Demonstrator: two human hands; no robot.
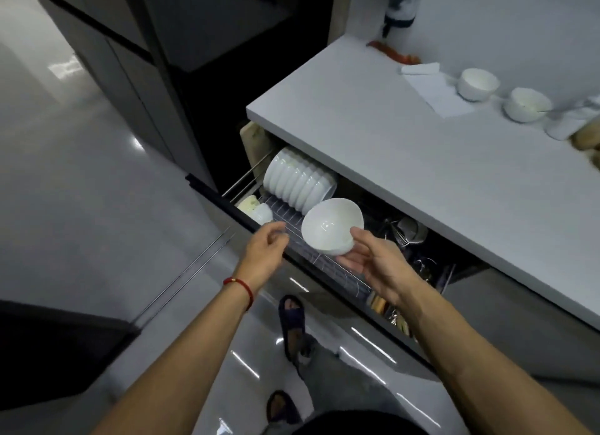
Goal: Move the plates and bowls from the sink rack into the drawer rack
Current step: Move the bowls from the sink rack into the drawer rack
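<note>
- The bowl (pixel 331 224) is held above the drawer rack (pixel 311 256), tilted with its opening toward the camera; judged, this angle prepares it to stand on edge like the dishes already stored.
- The right hand (pixel 376 266) grips the bowl from its 4 o'clock side: thumb on the rim, fingers (pixel 349 261) curled under the base, which leaves the far edge free to enter a slot.
- The left hand (pixel 264 251) hovers at the bowl's 9 o'clock, apart from it, fingers loosely curled and holding nothing; judged, it is ready to steady the bowl.
- A row of plates (pixel 297 183) stands upright at the bowl's 11 o'clock, filling the rack's far end; the wire slots directly below the bowl are vacant.
- Utensils (pixel 409 233) lie in the drawer at 3 o'clock.
- On the surface (pixel 373 136) above, two cups (pixel 479 84) stand at 1 o'clock, well apart from the drawer.
</note>
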